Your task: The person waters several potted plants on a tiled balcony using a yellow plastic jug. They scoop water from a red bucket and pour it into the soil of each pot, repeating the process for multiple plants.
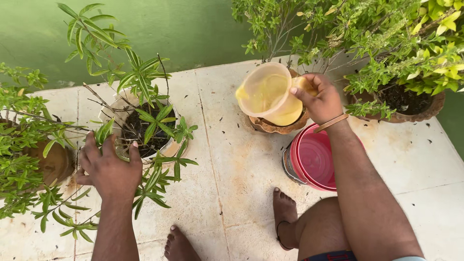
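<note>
Yellow plastic mug [267, 93]: tilted, held by your right hand [321, 99], closed on its handle, above a brown pot [270, 126] beside the red bucket [314, 157]. Left hand [110, 169] spread, clasping the white pot's [126, 147] rim; bare floor [227, 164] between.

The right hand [321, 99] covers the handle of the translucent yellow mug [268, 94], which hides most of the scalloped clay pot [275, 126] behind it. The forearm masks part of the pink bucket [314, 157]. Foliage conceals the brown pot [53, 162] at left; the frame's edge crops the right-hand shrub [415, 43].
</note>
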